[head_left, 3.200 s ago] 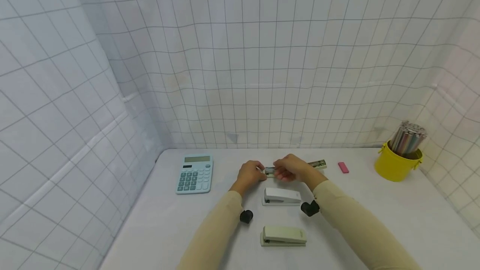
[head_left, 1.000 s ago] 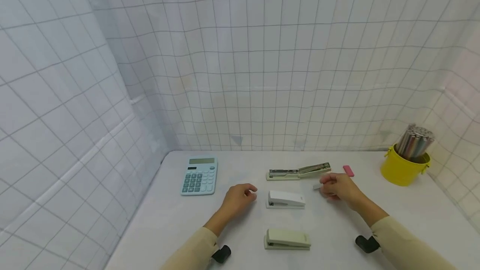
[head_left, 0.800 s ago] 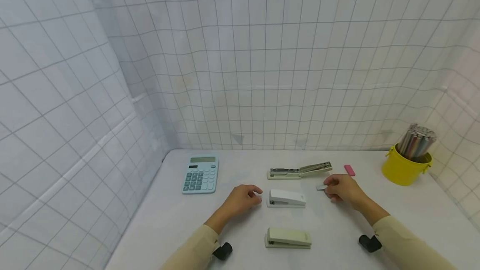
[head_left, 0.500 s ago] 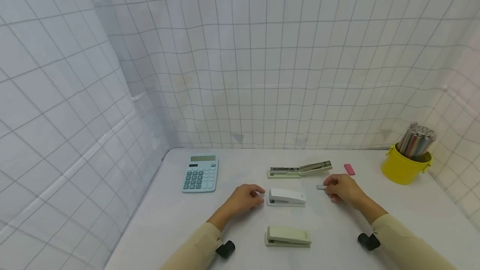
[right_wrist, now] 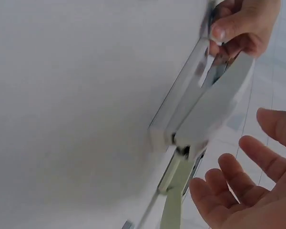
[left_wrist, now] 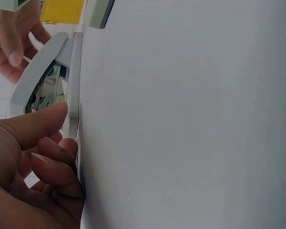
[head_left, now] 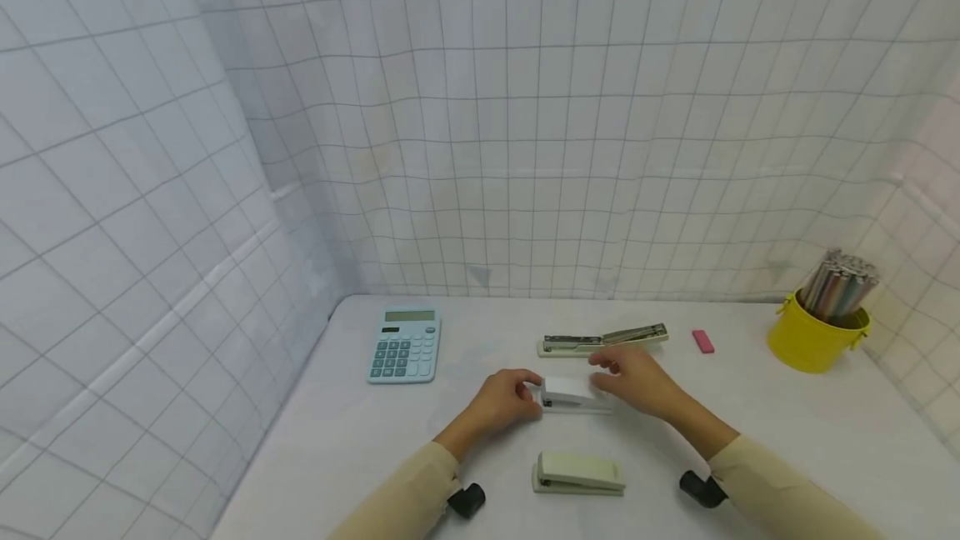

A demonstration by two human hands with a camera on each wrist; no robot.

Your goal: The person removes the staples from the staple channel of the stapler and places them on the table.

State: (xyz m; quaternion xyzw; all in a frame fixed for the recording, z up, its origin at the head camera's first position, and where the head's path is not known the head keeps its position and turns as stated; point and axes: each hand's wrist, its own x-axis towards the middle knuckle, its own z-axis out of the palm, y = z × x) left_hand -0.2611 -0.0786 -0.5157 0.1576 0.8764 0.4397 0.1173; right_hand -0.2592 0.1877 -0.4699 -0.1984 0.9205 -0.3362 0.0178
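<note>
A white stapler [head_left: 572, 391] lies crosswise on the table. My left hand [head_left: 507, 402] is at its front end, thumb and fingertips holding the base; the left wrist view shows the thumb [left_wrist: 47, 121] against the side. Over the stapler's rear end hovers my right hand [head_left: 636, 379], fingers spread loosely with nothing in them, as the right wrist view confirms. Behind lies a pale green stapler [head_left: 570, 352], its top swung back and its staple channel exposed. A small grey piece [right_wrist: 127, 224] shows at the lower edge of the right wrist view; my right hand hides that spot in the head view.
Nearer me lies another pale green stapler [head_left: 579, 472], closed. A light blue calculator [head_left: 405, 346] is at the back left. At the right are a pink eraser [head_left: 702, 341] and a yellow bucket [head_left: 806, 340] of pencils. A gridded cloth [head_left: 540, 190] hangs behind the table.
My right hand has let go of the small grey piece and moved left over the white stapler. My left hand has moved right to its front end. Earlier both hands were at the opened stapler.
</note>
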